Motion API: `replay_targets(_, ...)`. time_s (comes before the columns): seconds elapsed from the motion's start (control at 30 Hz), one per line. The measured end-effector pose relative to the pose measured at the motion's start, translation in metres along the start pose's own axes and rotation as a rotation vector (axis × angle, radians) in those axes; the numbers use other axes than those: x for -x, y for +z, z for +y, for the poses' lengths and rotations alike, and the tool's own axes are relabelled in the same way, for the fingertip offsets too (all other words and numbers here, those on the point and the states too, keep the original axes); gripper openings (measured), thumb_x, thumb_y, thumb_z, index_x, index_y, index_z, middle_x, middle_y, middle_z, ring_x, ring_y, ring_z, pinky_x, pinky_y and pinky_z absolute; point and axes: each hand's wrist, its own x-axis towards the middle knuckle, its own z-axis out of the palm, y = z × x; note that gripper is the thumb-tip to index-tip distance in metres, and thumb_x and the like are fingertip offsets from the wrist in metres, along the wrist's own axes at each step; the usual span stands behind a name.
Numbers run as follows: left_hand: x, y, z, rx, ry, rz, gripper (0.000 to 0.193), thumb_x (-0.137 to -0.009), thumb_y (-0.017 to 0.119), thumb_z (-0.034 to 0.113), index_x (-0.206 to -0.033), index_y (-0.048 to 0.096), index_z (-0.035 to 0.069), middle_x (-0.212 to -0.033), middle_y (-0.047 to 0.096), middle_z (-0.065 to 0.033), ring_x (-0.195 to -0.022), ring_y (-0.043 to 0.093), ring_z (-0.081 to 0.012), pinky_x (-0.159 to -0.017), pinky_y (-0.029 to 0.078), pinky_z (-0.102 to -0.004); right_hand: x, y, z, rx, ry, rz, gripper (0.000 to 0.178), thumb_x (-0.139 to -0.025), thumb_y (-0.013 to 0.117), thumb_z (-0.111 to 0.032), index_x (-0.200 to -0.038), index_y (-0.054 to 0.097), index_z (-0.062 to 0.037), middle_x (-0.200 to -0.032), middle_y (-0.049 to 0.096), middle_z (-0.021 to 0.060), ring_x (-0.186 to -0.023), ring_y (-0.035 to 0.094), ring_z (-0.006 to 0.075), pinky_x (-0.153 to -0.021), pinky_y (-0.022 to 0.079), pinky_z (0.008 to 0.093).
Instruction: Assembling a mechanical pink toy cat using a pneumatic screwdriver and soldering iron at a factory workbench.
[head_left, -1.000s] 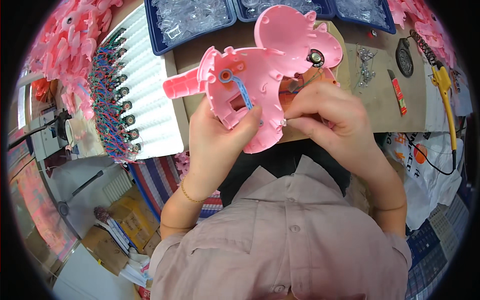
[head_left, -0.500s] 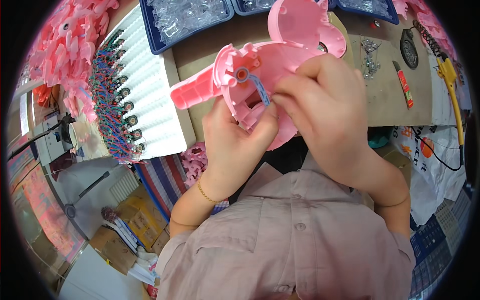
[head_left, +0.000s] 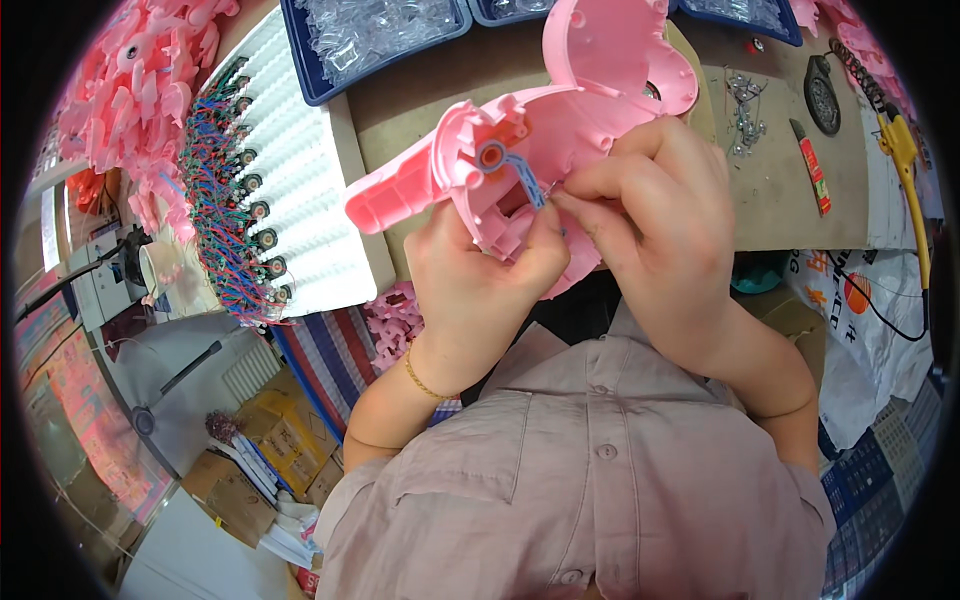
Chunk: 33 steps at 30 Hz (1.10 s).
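Bench work with a hollow pink shell (head_left: 545, 128), held over the front edge of the bench (head_left: 770, 215). At left, the shell's ribbed, arm-like extension (head_left: 395, 192) offers a firm handhold. The left hand (head_left: 482, 270) is closed on the lower rim, thumb inside, fingers beneath. The shell appears light, stiff and thin-walled; its smooth plastic may slip, and its small posts could snap, so the rim is the better grip. At centre, a narrow blue strip (head_left: 528, 183) inside looks slender and easily bent. Beside it, the right hand (head_left: 662, 220) pinches a small pale piece (head_left: 551, 188), too fine to identify. Farther right, a red-handled cutter (head_left: 812, 177) bears a printed label, and a white bag (head_left: 858, 350) carries orange and dark lettering.
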Motion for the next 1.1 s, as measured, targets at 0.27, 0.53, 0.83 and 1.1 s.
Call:
replay_targets(0.27, 0.0, 0.0, -0.005, -0.045, 0.153, 0.049, 0.032, -0.072, 0.074, 0.009, -0.098, 0.063, -0.007, -0.081, 0.07, -0.0131, -0.07, 0.068, -0.0164, -0.065, 0.054, -0.0279, 0.002, 0.005, -0.005, 0.054, -0.004, 0.03, 0.018, -0.061, 0.075, -0.002, -0.072, 0.061, -0.0063, -0.073, 0.051, 0.0045, -0.069, 0.051, 0.0232, -0.062, 0.036, 0.0349)
replay_targets(0.53, -0.001, -0.001, 0.002, 0.001, -0.048, -0.017, 0.031, -0.074, 0.072, 0.011, -0.099, 0.063, -0.005, -0.08, 0.068, -0.0113, -0.07, 0.064, -0.0114, -0.064, 0.052, -0.0273, -0.002, 0.004, -0.002, 0.052, -0.023, 0.023, 0.018, -0.064, 0.075, -0.003, -0.077, 0.063, -0.0045, -0.074, 0.052, 0.0047, -0.07, 0.052, 0.0229, -0.063, 0.038, 0.035)
replay_targets(0.83, -0.036, -0.037, 0.008, 0.113, -0.131, -0.429, 0.038, -0.075, 0.067, 0.003, -0.111, 0.057, 0.001, -0.098, 0.063, -0.0108, -0.087, 0.063, -0.0174, -0.075, 0.05, -0.0305, -0.031, -0.072, 0.013, -0.119, 0.051, -0.147, 0.018, -0.086, 0.061, -0.006, -0.103, 0.063, 0.0015, -0.108, 0.063, 0.0093, -0.099, 0.059, 0.0173, -0.087, 0.046, 0.0292)
replay_targets(1.1, -0.052, -0.013, 0.055, -0.688, 0.992, -0.218, 0.031, -0.069, 0.064, 0.005, -0.1, 0.064, 0.009, -0.098, 0.062, -0.0041, -0.089, 0.061, -0.0204, -0.072, 0.048, -0.0304, -0.104, -0.072, 0.002, -0.116, 0.187, -1.121, 0.044, -0.08, 0.062, -0.014, -0.119, 0.053, 0.0032, -0.111, 0.063, 0.0088, -0.095, 0.062, 0.0179, -0.086, 0.048, 0.0303)
